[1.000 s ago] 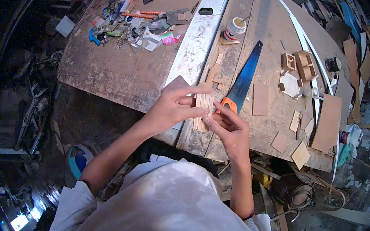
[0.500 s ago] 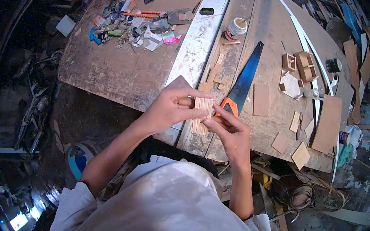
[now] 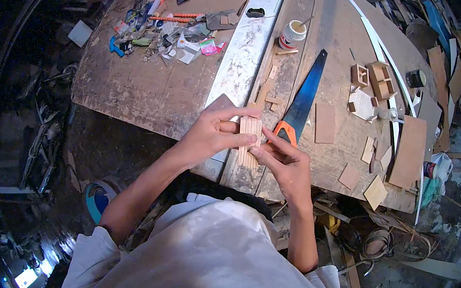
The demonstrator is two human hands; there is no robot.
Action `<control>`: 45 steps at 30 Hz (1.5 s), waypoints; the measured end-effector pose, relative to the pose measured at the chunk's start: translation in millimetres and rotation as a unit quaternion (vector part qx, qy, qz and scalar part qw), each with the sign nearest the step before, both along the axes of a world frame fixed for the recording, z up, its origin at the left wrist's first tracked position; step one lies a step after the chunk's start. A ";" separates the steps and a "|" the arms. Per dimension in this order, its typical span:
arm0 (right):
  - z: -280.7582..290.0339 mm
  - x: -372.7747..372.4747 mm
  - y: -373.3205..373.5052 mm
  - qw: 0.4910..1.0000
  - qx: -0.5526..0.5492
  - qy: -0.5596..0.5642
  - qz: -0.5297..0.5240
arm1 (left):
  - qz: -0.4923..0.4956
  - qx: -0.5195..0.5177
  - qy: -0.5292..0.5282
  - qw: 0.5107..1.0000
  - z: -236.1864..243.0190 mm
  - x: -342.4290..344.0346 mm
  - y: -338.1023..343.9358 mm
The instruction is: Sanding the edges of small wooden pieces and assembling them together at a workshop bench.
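Between my two hands, over the near edge of the workbench, is a small bundle of thin pale wooden strips [image 3: 251, 128], held upright. My left hand [image 3: 213, 134] is closed on its left side, thumb across the front and index finger over the top. The fingers of my right hand [image 3: 284, 164] pinch the right side and lower part. Whether the strips are glued or loose I cannot tell. Just beyond my right hand lies a handsaw [image 3: 304, 104] with an orange handle and blue blade. A brown sheet of sandpaper or board [image 3: 222, 104] lies behind my left hand.
An open jar [image 3: 293, 35] with a stick in it stands farther back. Small wooden boxes [image 3: 382, 81] and flat wood pieces [image 3: 325, 124] lie on the right. Mixed scraps and tools [image 3: 179, 40] cover the far left. A white strip [image 3: 246, 50] crosses the workbench [image 3: 129, 88].
Both hands still hold the strips, which have shifted very slightly left and tilted a little. The background has shifted slightly with the head.
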State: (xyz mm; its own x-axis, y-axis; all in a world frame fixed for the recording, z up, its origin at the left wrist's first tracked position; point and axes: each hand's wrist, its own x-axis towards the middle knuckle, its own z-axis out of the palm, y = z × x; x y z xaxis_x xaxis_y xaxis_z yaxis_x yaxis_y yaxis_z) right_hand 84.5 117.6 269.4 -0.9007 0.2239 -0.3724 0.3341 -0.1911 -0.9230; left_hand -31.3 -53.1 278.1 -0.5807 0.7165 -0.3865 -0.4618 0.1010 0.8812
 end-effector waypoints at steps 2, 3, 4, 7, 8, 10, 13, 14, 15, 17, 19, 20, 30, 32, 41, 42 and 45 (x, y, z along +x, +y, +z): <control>0.2 -1.2 -0.9 1.000 -0.012 -0.004 -0.001 | 0.013 0.009 -0.004 1.000 -3.5 -0.2 -0.7; -0.7 -0.7 -0.3 1.000 -0.011 -0.005 -0.001 | 0.004 -0.007 -0.015 1.000 -5.4 -0.9 -0.6; -3.0 0.1 0.5 1.000 0.003 -0.003 0.000 | -0.005 -0.024 -0.026 0.999 -6.4 -1.7 -0.4; -9.2 0.9 1.7 1.000 0.010 -0.001 0.001 | -0.004 -0.026 -0.055 0.998 -3.0 -2.9 2.3; -10.7 0.9 2.2 1.000 0.004 0.000 0.000 | -0.004 -0.026 -0.057 0.998 -4.7 -4.2 3.0; -12.4 -1.6 3.4 1.000 -0.009 -0.004 0.004 | -0.014 -0.062 -0.082 0.995 -9.0 -7.1 3.1; -14.6 -4.2 5.2 0.999 -0.030 -0.014 0.009 | -0.017 -0.053 -0.103 0.993 -16.1 -8.5 4.9; -15.3 -4.6 5.8 0.999 -0.039 -0.020 0.010 | -0.017 -0.054 -0.104 0.993 -19.5 -8.7 5.4; -16.5 -5.3 6.4 0.999 -0.040 -0.020 0.011 | -0.019 -0.055 -0.107 0.993 -23.1 -8.9 5.3; -19.1 -6.5 7.4 0.999 -0.037 -0.030 0.014 | -0.020 -0.057 -0.110 0.992 -27.8 -9.7 5.8; -19.8 -7.1 8.3 0.999 -0.030 -0.033 0.012 | -0.024 -0.062 -0.107 0.992 -31.2 -10.5 8.6; -20.2 -7.1 8.7 0.999 -0.024 -0.034 0.011 | -0.025 -0.062 -0.108 0.992 -34.7 -11.2 8.4; -29.0 -6.1 10.3 1.000 -0.014 -0.019 0.014 | -0.049 -0.077 -0.097 0.991 -43.6 -13.5 11.2; -29.5 -5.9 11.2 0.999 -0.012 -0.026 0.017 | -0.051 -0.076 -0.098 0.991 -45.5 -14.3 11.3; -32.9 -4.7 8.3 0.999 -0.021 -0.020 0.019 | -0.062 -0.099 -0.087 0.989 -50.0 -13.7 8.2; -33.6 -4.9 8.6 0.999 -0.021 -0.019 0.019 | -0.058 -0.095 -0.092 0.990 -49.8 -13.7 8.3; -35.1 -4.8 8.6 1.000 -0.010 -0.008 0.021 | -0.044 -0.083 -0.094 0.991 -49.0 -11.6 9.3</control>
State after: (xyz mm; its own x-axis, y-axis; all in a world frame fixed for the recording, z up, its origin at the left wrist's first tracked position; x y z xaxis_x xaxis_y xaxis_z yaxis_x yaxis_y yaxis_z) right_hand 79.8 126.2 234.3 -0.9029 0.1778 -0.3913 0.3577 -0.1938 -0.9135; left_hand -43.0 -43.8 229.1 -0.4255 0.6783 -0.5990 -0.5995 0.2845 0.7481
